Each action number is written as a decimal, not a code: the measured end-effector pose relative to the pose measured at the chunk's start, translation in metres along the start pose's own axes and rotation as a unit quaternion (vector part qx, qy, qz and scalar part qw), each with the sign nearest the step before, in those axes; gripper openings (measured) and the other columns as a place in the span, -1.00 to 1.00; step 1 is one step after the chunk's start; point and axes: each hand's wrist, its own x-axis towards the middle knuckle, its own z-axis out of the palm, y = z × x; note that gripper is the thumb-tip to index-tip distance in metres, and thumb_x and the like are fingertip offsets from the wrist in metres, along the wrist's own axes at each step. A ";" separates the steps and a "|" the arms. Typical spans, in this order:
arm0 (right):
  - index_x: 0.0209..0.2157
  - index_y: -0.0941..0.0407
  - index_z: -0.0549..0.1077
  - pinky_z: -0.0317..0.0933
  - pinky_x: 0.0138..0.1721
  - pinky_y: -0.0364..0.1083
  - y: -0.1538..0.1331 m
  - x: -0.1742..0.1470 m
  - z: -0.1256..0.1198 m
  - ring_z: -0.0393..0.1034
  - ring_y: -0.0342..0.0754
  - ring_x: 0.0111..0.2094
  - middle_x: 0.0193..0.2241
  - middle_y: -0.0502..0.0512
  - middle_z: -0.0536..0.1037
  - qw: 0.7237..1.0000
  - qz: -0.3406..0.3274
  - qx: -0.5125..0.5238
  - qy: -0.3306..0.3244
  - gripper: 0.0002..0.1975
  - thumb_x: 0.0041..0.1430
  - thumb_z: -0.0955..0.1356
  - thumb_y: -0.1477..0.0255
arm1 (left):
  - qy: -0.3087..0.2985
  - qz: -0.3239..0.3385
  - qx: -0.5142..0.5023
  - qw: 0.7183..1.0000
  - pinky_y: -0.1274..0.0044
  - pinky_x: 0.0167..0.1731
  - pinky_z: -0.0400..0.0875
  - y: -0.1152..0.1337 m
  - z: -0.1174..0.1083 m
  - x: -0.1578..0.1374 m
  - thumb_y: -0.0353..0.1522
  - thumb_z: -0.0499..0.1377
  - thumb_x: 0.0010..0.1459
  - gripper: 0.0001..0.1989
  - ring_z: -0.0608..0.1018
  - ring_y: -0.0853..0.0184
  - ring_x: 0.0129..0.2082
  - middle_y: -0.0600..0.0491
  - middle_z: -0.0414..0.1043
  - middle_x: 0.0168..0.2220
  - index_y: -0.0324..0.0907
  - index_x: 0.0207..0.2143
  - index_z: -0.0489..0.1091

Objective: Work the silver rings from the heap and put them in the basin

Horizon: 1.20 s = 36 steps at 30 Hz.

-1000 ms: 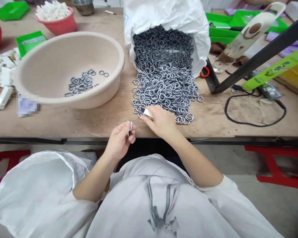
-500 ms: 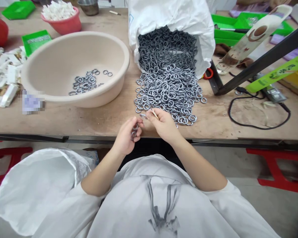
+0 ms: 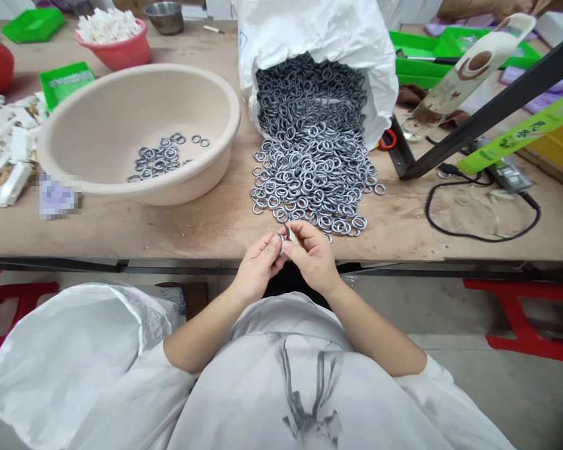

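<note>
My left hand (image 3: 257, 267) is closed and pinches a grey ring (image 3: 281, 245) at its fingertips, just past the table's front edge. Fingers wrapped round a small knife (image 3: 291, 235) with a pale handle and dark blade, my right hand (image 3: 316, 257) meets it from the other side. The blade is close to the ring; whether they touch is too small to tell. Right beyond my hands lies a heap of grey rings (image 3: 309, 169), spilling from a white sack (image 3: 309, 31). To the left, a large beige basin (image 3: 169, 190) holds several rings.
White pieces (image 3: 21, 144) are piled left of the basin, near a green tray (image 3: 51, 103) and a red bowl (image 3: 126, 56). A dark metal bar (image 3: 488, 112), a cable (image 3: 478, 237) and red-handled scissors (image 3: 388, 140) are at right. A white bag (image 3: 70, 350) stands below left.
My hands have come together and nearer to me, both now at the ring. The rings seen earlier in my left hand's curled fingers are hidden now. The knife has turned, its dark blade showing.
</note>
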 end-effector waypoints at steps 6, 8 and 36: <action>-0.50 0.09 0.29 -0.02 -0.46 -0.13 -0.012 -0.006 -0.013 0.07 -0.19 -0.53 -0.59 -0.11 0.20 0.973 -0.088 -0.210 -0.021 -0.67 0.28 0.30 0.21 | -0.019 0.048 0.029 0.998 0.67 -0.68 -0.05 0.003 -0.005 0.002 -0.01 0.24 0.13 -0.53 0.11 0.56 -0.65 0.20 0.11 -0.61 -0.20 -0.50 0.22; -0.56 0.09 0.21 -0.07 -0.46 -0.11 -0.017 -0.011 -0.014 0.06 -0.19 -0.55 -0.61 -0.10 0.17 0.949 -0.120 -0.286 -0.050 -0.61 0.30 0.27 0.21 | -0.008 0.050 0.031 0.998 0.67 -0.68 -0.04 0.004 -0.006 0.003 0.00 0.25 0.12 -0.53 0.09 0.56 -0.65 0.20 0.10 -0.61 -0.20 -0.50 0.23; -0.37 0.11 0.46 0.23 -0.28 -0.09 -0.006 0.036 -0.008 0.39 -0.05 -0.34 -0.41 0.04 0.52 0.968 0.001 -0.251 -0.016 -0.75 0.23 0.35 0.20 | 0.080 -0.002 0.005 0.997 0.70 -0.76 -0.03 0.017 -0.026 0.001 -0.15 0.28 0.05 -0.67 0.27 0.55 -0.67 0.06 0.43 -0.44 -0.24 -0.28 0.45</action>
